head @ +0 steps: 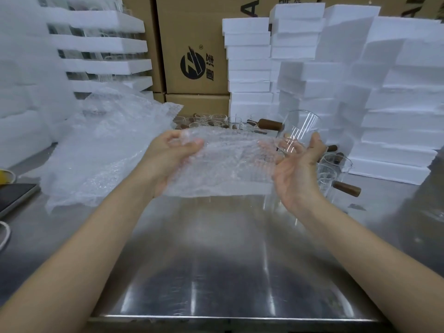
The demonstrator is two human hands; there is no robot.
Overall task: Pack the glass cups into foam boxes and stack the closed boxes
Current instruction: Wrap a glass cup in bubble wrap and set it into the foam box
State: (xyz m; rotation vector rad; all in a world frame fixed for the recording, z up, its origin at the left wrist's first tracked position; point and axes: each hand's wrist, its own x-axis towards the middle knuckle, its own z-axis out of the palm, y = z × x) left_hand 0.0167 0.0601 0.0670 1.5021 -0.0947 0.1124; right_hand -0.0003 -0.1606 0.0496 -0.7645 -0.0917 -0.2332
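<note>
A sheet of bubble wrap [223, 164] is stretched between my two hands above the steel table [216, 260]. My left hand [168, 155] pinches its left edge between thumb and fingers. My right hand [295, 169] holds a clear glass cup [298, 133] tilted against the sheet's right end, fingers curled round the cup's lower part. More glass cups with brown wooden handles [336, 174] stand to the right of my right hand. Several others [216, 120] stand at the back of the table.
Stacks of white foam boxes [384, 104] fill the right and back. Foam trays [105, 44] with glassware rise at the left, cardboard cartons [194, 44] behind. A pile of loose bubble wrap [101, 145] lies left. A dark tablet [14, 195] sits at the left edge.
</note>
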